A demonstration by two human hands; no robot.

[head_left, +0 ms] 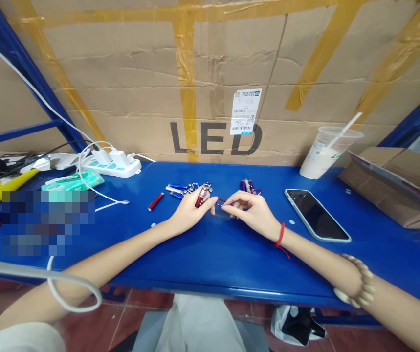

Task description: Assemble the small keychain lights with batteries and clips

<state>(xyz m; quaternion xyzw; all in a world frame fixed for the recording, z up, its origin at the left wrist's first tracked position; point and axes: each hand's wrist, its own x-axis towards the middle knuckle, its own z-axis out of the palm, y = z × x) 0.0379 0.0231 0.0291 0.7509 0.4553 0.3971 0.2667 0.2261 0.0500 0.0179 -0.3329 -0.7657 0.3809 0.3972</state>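
White sleeve (30, 337) foremost; left of the smartphone (318, 215), my left hand (190, 211) grips a red keychain cylinder (201, 197), my right hand (254, 211) pinches a thin red loop (221, 200) — a loose pinch could let it slip away.

A phone (318, 215) lies on the blue counter (195, 259) near a plastic cup (316, 161) with a straw (346, 128) and a cardboard box (389, 188). A power strip (118, 169) sits beside a green packet (71, 182). Behind stands taped cardboard (132, 107) marked LED, bearing a label (245, 111).
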